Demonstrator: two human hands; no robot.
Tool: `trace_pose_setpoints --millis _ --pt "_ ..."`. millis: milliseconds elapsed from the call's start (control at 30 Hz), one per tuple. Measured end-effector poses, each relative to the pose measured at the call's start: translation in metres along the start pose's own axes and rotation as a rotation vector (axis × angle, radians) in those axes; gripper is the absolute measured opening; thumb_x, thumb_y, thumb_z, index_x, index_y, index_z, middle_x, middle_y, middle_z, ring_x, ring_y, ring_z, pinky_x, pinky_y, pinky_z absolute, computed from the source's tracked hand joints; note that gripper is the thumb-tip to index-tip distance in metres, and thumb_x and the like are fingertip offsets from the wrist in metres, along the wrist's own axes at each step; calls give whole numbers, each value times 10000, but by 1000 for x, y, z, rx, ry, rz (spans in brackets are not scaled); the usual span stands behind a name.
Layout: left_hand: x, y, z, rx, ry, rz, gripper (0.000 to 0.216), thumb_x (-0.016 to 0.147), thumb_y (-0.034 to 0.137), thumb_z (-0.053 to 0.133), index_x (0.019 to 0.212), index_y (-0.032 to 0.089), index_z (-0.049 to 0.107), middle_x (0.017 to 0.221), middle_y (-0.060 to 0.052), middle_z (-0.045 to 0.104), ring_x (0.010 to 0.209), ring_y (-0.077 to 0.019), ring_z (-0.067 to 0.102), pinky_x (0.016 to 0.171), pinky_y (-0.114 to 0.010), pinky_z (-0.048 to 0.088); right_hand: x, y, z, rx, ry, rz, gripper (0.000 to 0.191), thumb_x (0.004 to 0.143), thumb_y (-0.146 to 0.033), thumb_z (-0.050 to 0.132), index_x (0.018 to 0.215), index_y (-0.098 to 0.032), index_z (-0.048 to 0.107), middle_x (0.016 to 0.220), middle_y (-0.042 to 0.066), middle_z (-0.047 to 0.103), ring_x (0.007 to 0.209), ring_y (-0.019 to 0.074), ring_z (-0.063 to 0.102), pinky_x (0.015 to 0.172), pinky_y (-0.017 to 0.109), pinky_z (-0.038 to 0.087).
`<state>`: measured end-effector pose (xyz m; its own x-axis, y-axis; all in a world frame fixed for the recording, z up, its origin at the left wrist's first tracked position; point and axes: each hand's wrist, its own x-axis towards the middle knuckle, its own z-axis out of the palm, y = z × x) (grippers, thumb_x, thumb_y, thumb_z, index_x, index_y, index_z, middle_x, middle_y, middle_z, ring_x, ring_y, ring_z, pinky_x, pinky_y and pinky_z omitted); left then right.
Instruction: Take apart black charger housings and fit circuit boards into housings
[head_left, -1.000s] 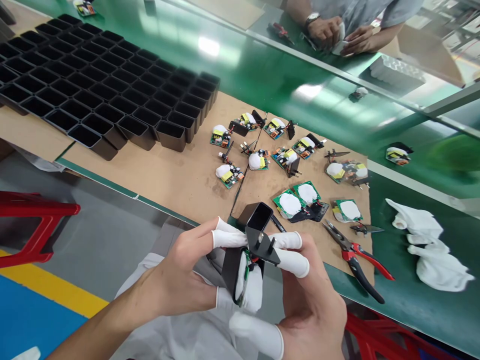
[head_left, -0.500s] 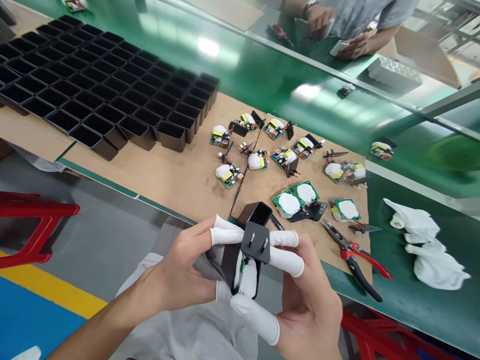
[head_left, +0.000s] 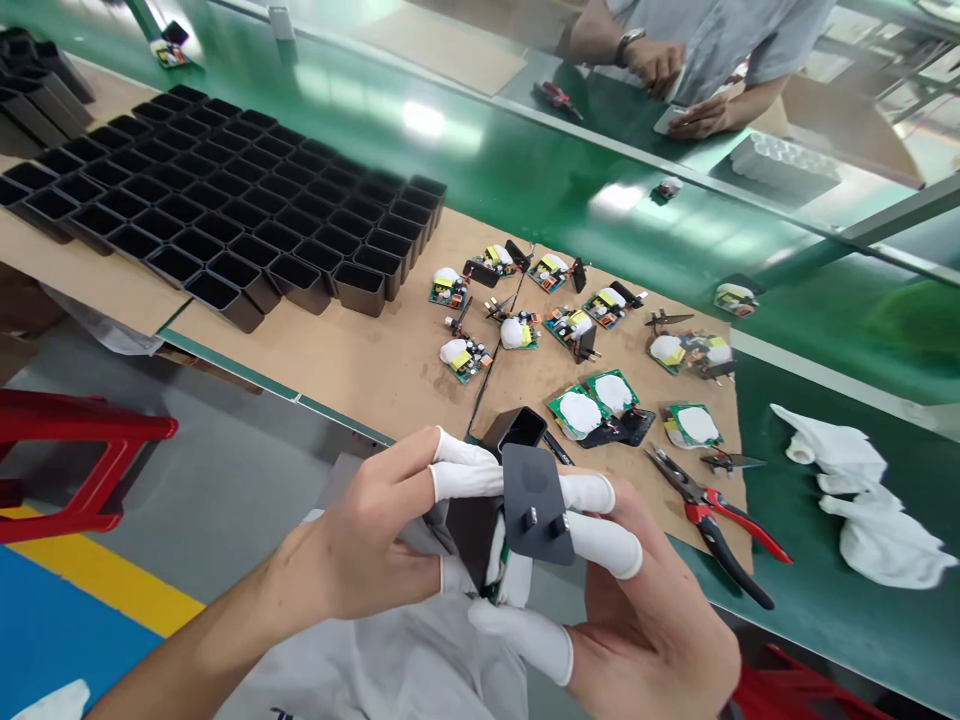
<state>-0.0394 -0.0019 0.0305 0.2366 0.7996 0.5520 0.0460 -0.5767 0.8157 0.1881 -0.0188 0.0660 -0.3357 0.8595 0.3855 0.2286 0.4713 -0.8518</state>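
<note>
White finger cots cover several fingertips of both my hands. My left hand [head_left: 360,525] is closed around a black plastic charger housing [head_left: 471,535], tilted above my lap. A circuit board with white filler [head_left: 517,580] shows at the housing's open end, partly inside it. My right hand [head_left: 637,590] grips a black plug plate with two metal prongs [head_left: 536,505], its thumb by the board's lower edge. The plate stands in front of the opening and hides part of the board. Just beyond, a second black housing [head_left: 491,435] is on the table edge.
Rows of empty black housings [head_left: 300,285] fill the cardboard on the left. Several circuit boards [head_left: 465,358] lie in the middle. Red-handled pliers [head_left: 705,505] and a white cloth [head_left: 870,510] are on the right. Across the green conveyor [head_left: 360,95] a co-worker's hands [head_left: 660,65] handle a white part.
The plug plate has tipped and shifted right and toward me, now covering more of the opening. My right hand moved slightly right. Boards on the conveyor have moved.
</note>
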Motion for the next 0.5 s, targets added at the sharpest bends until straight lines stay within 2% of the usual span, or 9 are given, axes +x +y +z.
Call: trace_pose_setpoints --millis 133,333,433,500 --pt "-1 5 -3 49 -17 -9 665 824 -30 738 1444 207 712 1173 -113 751 1029 -224 754 842 -294 654 3 5 2 86 -41 7 745 821 -86 977 1475 -338 724 1302 92 720 1150 305 703 976 439 639" --pt "-19 37 -23 160 -82 -246 702 854 -18 742 1469 317 709 1124 -30 707 937 -176 710 801 -237 628 7 10 21 324 -88 61 663 819 -234 1035 1413 -349 765 1241 68 723 1103 280 710 950 383 641" --pt "-41 52 -33 297 -75 -375 676 875 42 741 1479 345 709 1204 -56 736 1048 -228 757 818 -248 664 -9 13 41 461 -78 123 646 798 -354 1057 1386 -333 790 1240 91 744 1117 317 742 969 421 664" --pt "-60 55 -36 356 -57 -425 649 876 82 758 1469 342 719 1262 -77 765 1126 -266 784 846 -265 687 -30 15 49 487 -21 183 705 773 -447 1064 1411 -330 790 1272 117 767 1147 360 768 989 462 683"
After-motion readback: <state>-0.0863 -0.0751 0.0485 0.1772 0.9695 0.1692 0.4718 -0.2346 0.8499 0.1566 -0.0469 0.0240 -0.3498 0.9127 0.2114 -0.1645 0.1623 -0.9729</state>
